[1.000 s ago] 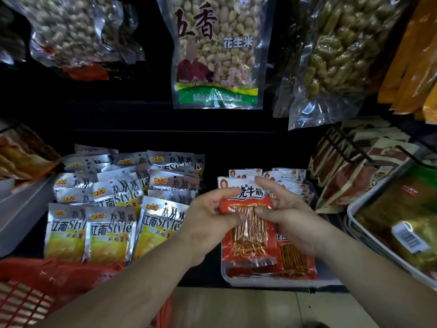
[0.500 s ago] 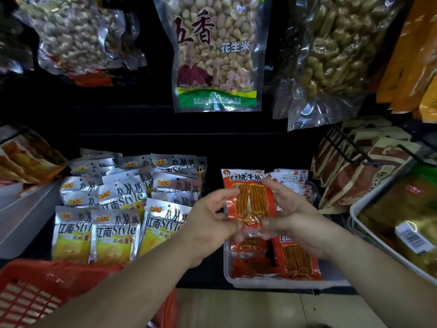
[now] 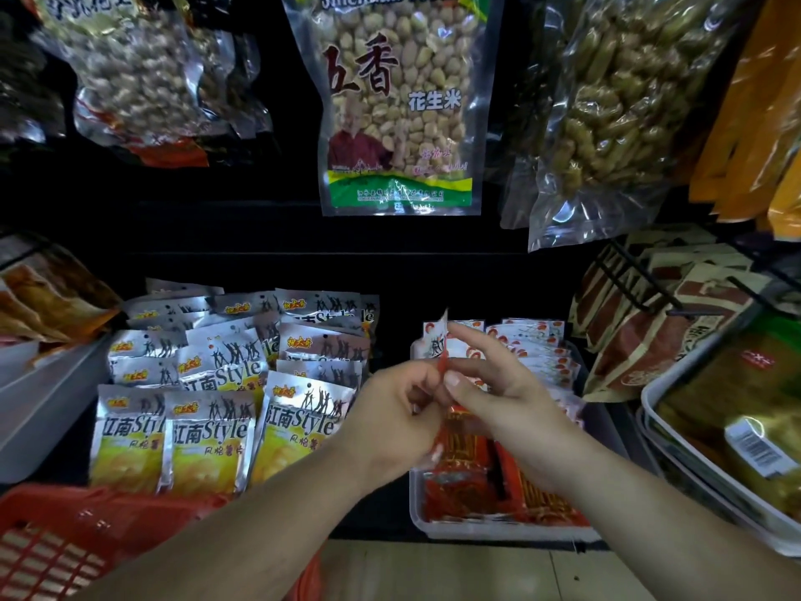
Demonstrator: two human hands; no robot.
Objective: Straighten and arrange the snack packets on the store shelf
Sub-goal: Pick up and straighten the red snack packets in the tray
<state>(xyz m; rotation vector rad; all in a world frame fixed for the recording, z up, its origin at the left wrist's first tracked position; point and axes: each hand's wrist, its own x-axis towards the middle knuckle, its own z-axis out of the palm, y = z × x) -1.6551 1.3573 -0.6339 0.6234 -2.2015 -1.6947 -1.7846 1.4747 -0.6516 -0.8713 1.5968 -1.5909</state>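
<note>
My left hand (image 3: 396,420) and right hand (image 3: 505,403) meet above the clear tray (image 3: 498,533) of red packets (image 3: 459,496); both pinch one red snack packet (image 3: 438,341), upright and edge-on to me, so its face is lost and only a thin red line and a white top corner show; my left fingers curl round it and hide most of its lower half; my right thumb presses its edge, forefinger raised; silver and yellow packets (image 3: 208,431) lie just left, one partly behind my left hand.
</note>
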